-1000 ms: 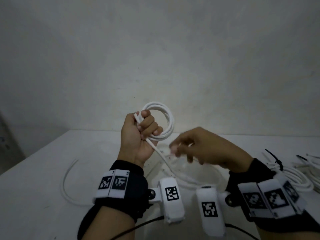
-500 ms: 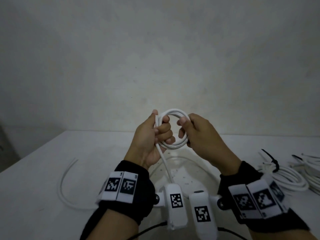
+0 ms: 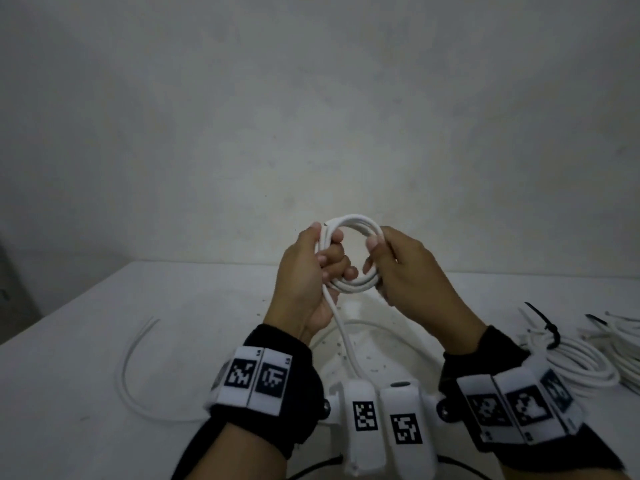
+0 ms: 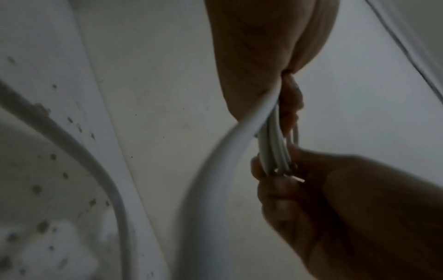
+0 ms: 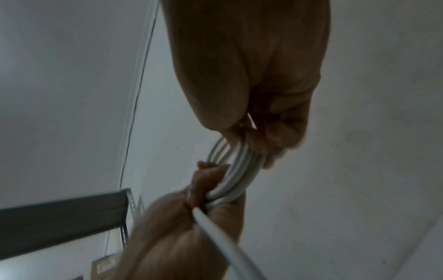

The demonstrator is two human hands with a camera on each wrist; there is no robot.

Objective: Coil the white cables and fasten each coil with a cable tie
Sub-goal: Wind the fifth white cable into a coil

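I hold a small coil of white cable (image 3: 356,221) upright above the table, between both hands. My left hand (image 3: 323,263) grips the coil's left side, fingers curled through the ring. My right hand (image 3: 375,252) pinches the right side, thumb on the front. In the left wrist view the bundled strands (image 4: 275,149) run from my left palm into the right hand's fingers (image 4: 278,187). The cable's loose tail (image 3: 343,334) drops from my left hand to the table and curves away to its free end (image 3: 138,344) at the left. The right wrist view shows the same strands (image 5: 236,170).
Two finished white coils lie at the table's (image 3: 86,341) right edge, the nearer one (image 3: 585,365) bound with a black cable tie (image 3: 549,329). A grey wall stands close behind the table. A dark metal shelf (image 5: 59,217) shows in the right wrist view.
My right hand rose from the slack cable near the table and took hold of the coil's right side. The coil and my left hand shifted a little to the right.
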